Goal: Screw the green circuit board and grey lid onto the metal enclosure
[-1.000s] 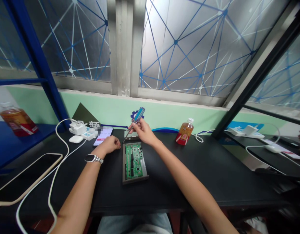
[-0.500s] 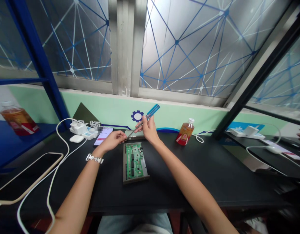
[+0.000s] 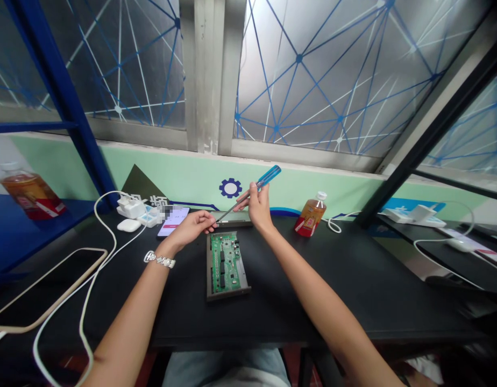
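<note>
A green circuit board in a grey metal tray [image 3: 226, 263] lies on the black table [image 3: 345, 290] in front of me. My right hand [image 3: 257, 207] is closed round a screwdriver with a clear blue handle [image 3: 267, 177], held above the tray's far end, shaft slanting down to the left. My left hand [image 3: 194, 224] is pinched at the screwdriver's tip; whatever it pinches is too small to make out. A grey cover plate [image 3: 234, 220] lies just behind the tray.
A phone with a lit screen [image 3: 172, 221], white chargers [image 3: 131, 207] and a white cable [image 3: 95, 252] lie at the left. A tea bottle [image 3: 311, 215] stands at the right, another [image 3: 28, 196] on the blue shelf. A large dark tablet [image 3: 42, 290] lies near left.
My right hand has lifted the screwdriver off the board and tipped its handle to the right. My left hand has come up from the table to the tip.
</note>
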Demonstrator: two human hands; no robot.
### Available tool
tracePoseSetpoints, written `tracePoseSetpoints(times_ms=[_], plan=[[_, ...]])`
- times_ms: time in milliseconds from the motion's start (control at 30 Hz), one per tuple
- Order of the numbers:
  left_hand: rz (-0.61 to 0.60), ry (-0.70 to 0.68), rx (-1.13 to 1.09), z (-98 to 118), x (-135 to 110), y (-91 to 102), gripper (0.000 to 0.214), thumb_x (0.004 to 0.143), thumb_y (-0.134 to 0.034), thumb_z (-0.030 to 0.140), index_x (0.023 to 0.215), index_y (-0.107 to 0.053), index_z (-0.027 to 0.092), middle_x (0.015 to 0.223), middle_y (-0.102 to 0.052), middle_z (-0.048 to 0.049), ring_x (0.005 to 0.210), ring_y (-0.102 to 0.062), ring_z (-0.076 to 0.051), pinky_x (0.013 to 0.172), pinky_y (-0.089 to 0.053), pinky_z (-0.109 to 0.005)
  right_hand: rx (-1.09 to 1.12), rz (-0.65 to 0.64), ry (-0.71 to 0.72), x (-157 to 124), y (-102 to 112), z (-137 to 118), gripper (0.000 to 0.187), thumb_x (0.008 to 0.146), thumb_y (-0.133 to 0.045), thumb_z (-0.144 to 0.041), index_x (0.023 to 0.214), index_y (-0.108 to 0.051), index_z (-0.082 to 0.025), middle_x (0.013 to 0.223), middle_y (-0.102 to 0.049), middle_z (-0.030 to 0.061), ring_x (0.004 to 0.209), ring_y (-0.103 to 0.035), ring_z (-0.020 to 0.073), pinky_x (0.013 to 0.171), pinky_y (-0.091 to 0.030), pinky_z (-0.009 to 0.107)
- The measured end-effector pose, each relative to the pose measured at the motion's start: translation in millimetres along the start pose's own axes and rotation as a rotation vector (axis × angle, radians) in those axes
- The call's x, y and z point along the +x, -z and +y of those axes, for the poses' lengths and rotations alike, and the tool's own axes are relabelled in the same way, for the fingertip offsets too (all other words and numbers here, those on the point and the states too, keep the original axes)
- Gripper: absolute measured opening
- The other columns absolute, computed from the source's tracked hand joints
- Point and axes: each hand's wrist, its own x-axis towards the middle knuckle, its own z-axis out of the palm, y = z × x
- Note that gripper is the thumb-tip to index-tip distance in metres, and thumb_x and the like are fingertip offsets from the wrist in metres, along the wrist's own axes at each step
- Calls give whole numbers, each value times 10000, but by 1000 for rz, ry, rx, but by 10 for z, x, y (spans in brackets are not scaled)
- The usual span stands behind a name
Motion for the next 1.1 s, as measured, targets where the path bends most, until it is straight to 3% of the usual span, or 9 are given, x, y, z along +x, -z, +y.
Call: tracePoseSetpoints(times_ms=[633,1100], plan=[[-3,2,-48,24,-18,11,384,771,-759,494,927,-713,146,959,-772,-111,815,-687,-201,736,-507,-317,29,25,39,14,37,-67,369,982,-383,-624,1024,-285,-271,755,-648,-42,494,-674,132,443,-501,232],[58,-12,-122,74,-29,-47,361,758,-787,467,911,-740,143,946,-779,-109,802,-690,-198,741,-519,-316,45,65,51,36,34,-70,377,980,-387,-625,1045,-280,-269,773,-668,-14,562,-708,157,466,-511,248]])
